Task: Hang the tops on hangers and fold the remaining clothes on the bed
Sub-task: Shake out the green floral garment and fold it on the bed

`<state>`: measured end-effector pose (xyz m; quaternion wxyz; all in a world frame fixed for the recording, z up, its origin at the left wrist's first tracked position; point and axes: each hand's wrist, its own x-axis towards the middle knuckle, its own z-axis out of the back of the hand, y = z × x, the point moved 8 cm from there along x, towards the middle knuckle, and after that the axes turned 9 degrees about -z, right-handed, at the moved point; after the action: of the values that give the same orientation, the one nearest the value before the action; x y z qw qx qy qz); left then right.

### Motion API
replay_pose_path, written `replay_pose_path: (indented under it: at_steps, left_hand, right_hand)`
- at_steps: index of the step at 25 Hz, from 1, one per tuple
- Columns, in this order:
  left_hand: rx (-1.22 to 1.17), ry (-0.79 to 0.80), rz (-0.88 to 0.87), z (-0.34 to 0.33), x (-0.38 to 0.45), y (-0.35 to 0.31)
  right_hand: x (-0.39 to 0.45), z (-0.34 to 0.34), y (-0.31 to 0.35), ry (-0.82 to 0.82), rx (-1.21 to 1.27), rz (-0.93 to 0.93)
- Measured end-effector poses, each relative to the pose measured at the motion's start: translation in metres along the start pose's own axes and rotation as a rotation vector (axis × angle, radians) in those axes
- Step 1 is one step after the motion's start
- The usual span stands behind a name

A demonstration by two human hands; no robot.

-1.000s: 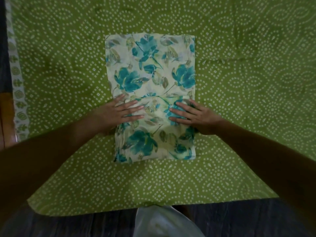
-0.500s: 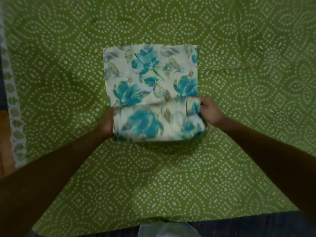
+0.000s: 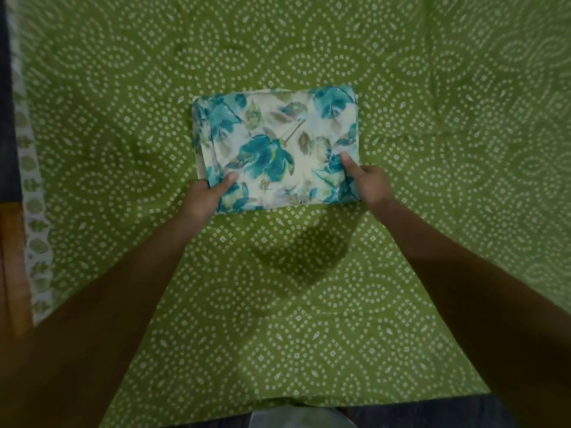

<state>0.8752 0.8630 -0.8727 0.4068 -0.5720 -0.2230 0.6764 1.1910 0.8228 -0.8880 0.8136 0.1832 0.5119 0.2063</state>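
**Folded floral garment held at its near corners**

The floral garment (image 3: 278,146) lies folded into a compact rectangle on the green bedsheet (image 3: 309,304), flat, with its layered edges showing along the side by my left grip. I hold it at the two near corners. My left hand (image 3: 204,200) pinches the near left corner, thumb on top of the fabric and the fingers tucked underneath where I cannot see them. My right hand (image 3: 369,183) pinches the near right corner the same way, thumb pressed on the teal print, fingers curled under the edge. Between my two grips runs the near folded edge, resting on the sheet; the rest of the cloth stretches away from my hands.

Beyond my left grip, well apart, the sheet ends in a pale leaf-printed border (image 3: 35,242), with a strip of brown wood (image 3: 12,257) beside it. Behind my wrists, past the near edge of the sheet, a bit of pale fabric (image 3: 296,420) shows against a dark floor (image 3: 432,415).
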Motion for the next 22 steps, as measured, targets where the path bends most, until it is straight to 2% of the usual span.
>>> replay_pose_path:
  at_steps: [3,4,5,6,7,8,10,11,12,13,15,18,22]
  left_hand:
    - [0.114,-0.01,0.021,0.009,-0.015,0.015]
    - [0.167,-0.098,-0.003,0.022,-0.017,0.019]
    - [0.308,-0.243,-0.048,0.036,-0.022,0.016]
    - [0.52,-0.453,-0.132,0.047,-0.031,0.003]
    - [0.708,-0.622,-0.282,0.044,-0.043,-0.02]
    - [0.796,-0.666,-0.448,0.026,-0.05,-0.044]
    - [0.946,-0.361,-0.682,-0.04,-0.03,-0.069]
    - [1.059,-0.214,-0.711,-0.067,-0.012,-0.071]
    - [1.144,-0.134,-0.694,-0.081,0.011,-0.067]
    - [1.187,-0.112,-0.647,-0.082,0.034,-0.061]
    - [1.216,-0.163,-0.597,-0.067,0.071,-0.061]
    - [1.229,-0.223,-0.618,-0.058,0.082,-0.068]
    - [1.188,-0.27,-0.563,-0.041,0.05,-0.042]
  right_hand:
    - [-0.009,0.003,-0.008,-0.088,-0.111,0.043]
    - [-0.015,0.007,-0.011,-0.176,-0.16,0.042]
    - [-0.026,0.013,-0.01,-0.331,-0.237,0.071]
    - [-0.042,0.017,0.002,-0.519,-0.331,0.17]
    - [-0.059,0.008,0.021,-0.632,-0.405,0.342]
    - [-0.07,-0.012,0.043,-0.63,-0.461,0.544]
    - [-0.066,-0.067,0.079,-0.392,-0.627,0.81]
    - [-0.054,-0.087,0.088,-0.31,-0.739,0.851]
    - [-0.034,-0.096,0.093,-0.29,-0.83,0.825]
    - [-0.01,-0.095,0.093,-0.316,-0.868,0.752]
    - [0.029,-0.077,0.096,-0.412,-0.876,0.582]
    - [0.043,-0.06,0.092,-0.514,-0.857,0.551]
    - [0.017,-0.043,0.047,-0.542,-0.633,0.433]
